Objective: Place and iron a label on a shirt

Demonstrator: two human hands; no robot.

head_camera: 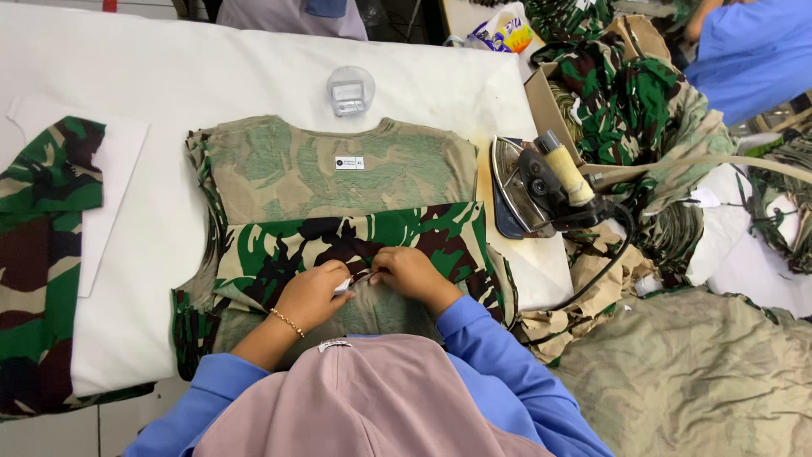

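Both sets of fingers are pinched together on a small white tag (345, 286) right in the middle of the camo shirt (338, 245). The left hand (313, 294) has its fingers curled in tight around the tag, with a thin gold bracelet (288, 322) on the wrist, and the right hand (408, 272) is closed the same way, fingertips touching the tag from the other side. So two hands, one tag, knuckles nearly meeting.

The shirt lies flat, inside out, with its lower part folded up so the bright green, brown and black print shows over the faded inside. One white label (349, 162) sits near its collar.

Just past the shirt's collar there's one clear plastic tape dispenser (351, 90). Beside the shirt's right edge, one steam iron (537, 186) rests on its side with a black cord trailing off. Left of the shirt is one sheet of white paper (114, 169) with another camo piece (42, 254) partly over it.

All that sits on a bench (169, 76) covered in white cloth. Beyond the iron, well away from the shirt, a heap of camo garments (626, 93) spills out of a cardboard box, and one other person's blue sleeve (753, 51) shows at the far corner.
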